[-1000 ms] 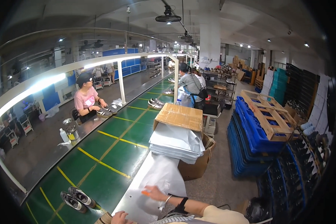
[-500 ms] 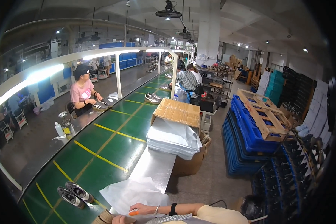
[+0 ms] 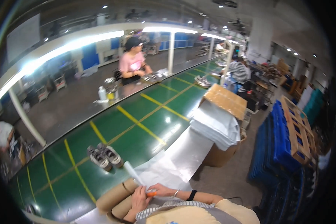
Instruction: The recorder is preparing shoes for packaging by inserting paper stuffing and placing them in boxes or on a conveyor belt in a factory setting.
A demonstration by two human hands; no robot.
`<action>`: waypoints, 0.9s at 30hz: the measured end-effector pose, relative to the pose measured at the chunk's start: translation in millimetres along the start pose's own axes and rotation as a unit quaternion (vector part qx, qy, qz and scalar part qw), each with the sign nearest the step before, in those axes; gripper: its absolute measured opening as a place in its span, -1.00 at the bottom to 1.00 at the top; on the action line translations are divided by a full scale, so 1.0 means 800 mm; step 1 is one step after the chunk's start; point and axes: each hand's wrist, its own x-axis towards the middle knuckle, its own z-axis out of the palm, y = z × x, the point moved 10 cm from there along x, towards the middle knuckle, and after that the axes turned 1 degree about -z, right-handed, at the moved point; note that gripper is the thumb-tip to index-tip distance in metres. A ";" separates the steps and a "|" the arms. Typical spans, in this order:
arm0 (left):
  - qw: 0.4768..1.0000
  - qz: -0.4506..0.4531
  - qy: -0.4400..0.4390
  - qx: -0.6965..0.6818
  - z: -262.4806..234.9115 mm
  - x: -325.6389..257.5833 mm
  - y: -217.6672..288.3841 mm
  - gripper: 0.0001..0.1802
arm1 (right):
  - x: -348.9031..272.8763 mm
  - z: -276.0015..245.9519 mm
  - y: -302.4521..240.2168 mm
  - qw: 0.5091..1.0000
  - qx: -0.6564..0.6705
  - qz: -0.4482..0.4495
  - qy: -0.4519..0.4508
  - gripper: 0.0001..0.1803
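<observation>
My right hand (image 3: 162,190) is closed on a small orange object (image 3: 151,194) whose kind I cannot make out. Close beside it is my left hand (image 3: 139,199), its fingers bent together, and whatever they hold is hidden. Thin white paper sheets (image 3: 164,167) lie under and beyond both hands, one edge curling up. Left of my left hand lie thick brown rolls (image 3: 114,195), perhaps of cardboard or paper. A pair of grey sneakers with pale soles (image 3: 105,156) stands on the green conveyor belt (image 3: 134,141) farther left.
A stack of white paper (image 3: 214,125) with a cardboard box (image 3: 227,99) sits on the metal side table (image 3: 192,149). Blue plastic pallets (image 3: 270,140) and a wooden pallet (image 3: 298,128) stand right. Across the belt, a person in pink (image 3: 132,63) handles shoes.
My view has swung left, so the scene sits farther right. My left hand, earlier low at the lower edge, now shows beside my right hand. More of the brown rolls shows.
</observation>
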 end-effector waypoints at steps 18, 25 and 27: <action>0.999 -0.034 0.006 -0.009 -0.018 -0.008 -0.003 -0.25 | 0.008 0.014 0.002 0.995 0.080 0.041 -0.037 -0.87; 0.999 -0.034 -0.020 0.013 -0.016 -0.012 0.002 -0.29 | 0.024 0.017 -0.032 0.988 -0.067 -0.083 -0.116 -0.80; 0.998 -0.065 -0.021 0.014 -0.017 -0.014 -0.001 -0.30 | 0.030 0.027 -0.036 0.974 -0.138 -0.100 -0.146 -0.78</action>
